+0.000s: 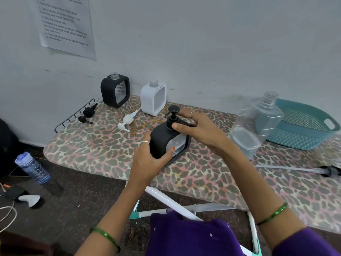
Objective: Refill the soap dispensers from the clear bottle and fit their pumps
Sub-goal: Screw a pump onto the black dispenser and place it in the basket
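A black soap dispenser (pixel 162 141) stands tilted on the leopard-print board. My left hand (pixel 149 159) grips its lower body. My right hand (pixel 201 130) pinches the collar of the black pump (pixel 172 115) seated in its neck. Against the wall stand a second black dispenser (pixel 115 91) and a white dispenser (pixel 153 98), both with open necks. A loose black pump (pixel 88 114) and a white pump (pixel 128 120) lie on the board in front of them. The clear bottle (pixel 256 124), uncapped and partly filled, stands to the right of my hands.
A teal basket (pixel 304 124) sits at the right rear. A long pump tube with a dark cap (pixel 299 169) lies near the right edge. A wire rack (pixel 73 115) ends the board on the left. On the floor are a blue water bottle (pixel 33 168) and cables.
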Demonstrator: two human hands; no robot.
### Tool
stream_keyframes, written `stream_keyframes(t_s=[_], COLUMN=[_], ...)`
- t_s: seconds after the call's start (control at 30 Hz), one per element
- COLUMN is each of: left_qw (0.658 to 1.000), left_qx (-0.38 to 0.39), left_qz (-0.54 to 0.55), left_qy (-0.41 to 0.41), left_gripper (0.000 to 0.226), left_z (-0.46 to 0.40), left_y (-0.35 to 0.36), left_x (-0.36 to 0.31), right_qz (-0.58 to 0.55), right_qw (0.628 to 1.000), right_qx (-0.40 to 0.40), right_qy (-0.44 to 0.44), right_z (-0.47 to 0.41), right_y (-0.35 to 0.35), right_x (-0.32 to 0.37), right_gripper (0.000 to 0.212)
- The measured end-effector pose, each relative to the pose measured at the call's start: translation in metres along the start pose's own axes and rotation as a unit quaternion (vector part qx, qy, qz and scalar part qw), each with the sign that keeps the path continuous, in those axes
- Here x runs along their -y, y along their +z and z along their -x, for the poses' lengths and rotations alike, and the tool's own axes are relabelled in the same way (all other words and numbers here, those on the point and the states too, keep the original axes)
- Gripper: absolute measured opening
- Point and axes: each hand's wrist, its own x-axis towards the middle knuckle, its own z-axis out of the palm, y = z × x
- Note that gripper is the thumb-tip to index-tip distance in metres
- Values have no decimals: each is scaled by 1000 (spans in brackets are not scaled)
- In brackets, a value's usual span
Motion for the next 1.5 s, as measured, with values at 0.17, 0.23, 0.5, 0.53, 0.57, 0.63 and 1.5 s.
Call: stream_keyframes(t_s=[0.17,0.23,0.5,0.53,0.57,0.63,1.5], left_qw=[1000,1000,1000,1000,1000,1000,995], left_qx=[-4,-6,-3,-2,-1,0,-24], left_qz=[-17,-27,4,0,-2,-2,-71], left_qy=[10,15,12,16,19,21,70], left_gripper=[50,47,50,47,45,43,43], left_z=[-1,-1,-1,-1,0,-1,1], left_y=[0,1,0,0,0,0,3], left_x=[2,2,0,-1,-1,0,4], right_qz=[-6,3,-11,3,19,17,35], right_qw=[1000,998,989,992,995,999,967], right_qx=[-7,-55,-141,-117,-88,-34,-245], right_qy=[6,23,48,41,34,23,70], right_z=[-3,-3,-4,-4,-3,-1,9], right_y=[2,8,27,23,18,10,41], right_x=[5,4,4,5,6,8,13], right_gripper=[20,17,32,30,29,27,37])
